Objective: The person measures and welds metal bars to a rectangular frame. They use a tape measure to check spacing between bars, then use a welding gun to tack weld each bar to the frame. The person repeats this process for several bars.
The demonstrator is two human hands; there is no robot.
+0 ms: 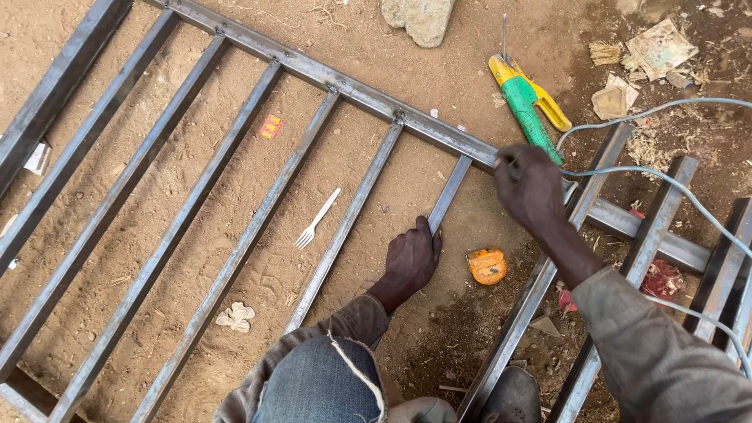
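A long grille of dull grey square steel tubes [235,258] lies flat on the sandy, footprint-marked ground [392,70], its parallel bars running diagonally and joined at the top to a heavier cross rail [352,88] with rough weld beads at each joint. The person crouches over it, denim knee and frayed brown sleeves in the lower part of the view.

The left hand [411,258] is closed around one of the thin bars [448,200], gripping it near its upper end, just below where it meets the cross rail. The right hand [529,184] is fisted over the rail at that junction, fingers curled shut on something small that I cannot make out; a pale blue cable [666,180] runs away from it to the right and loops over more steel bars stacked there.

Just beyond the right hand a welding electrode holder [526,102] with a green and yellow plastic grip rests on the dirt, a thin rod sticking up from its jaw. A round orange tape measure [487,265], scuffed and dusty, sits on the ground between the two forearms. Further left, between bars, lies a white plastic fork [316,220], and near it a small red and yellow wrapper [270,126]. A pale lumpy stone [419,17] sits at the top edge, and torn scraps of cardboard [658,48] litter the darker soil at upper right.
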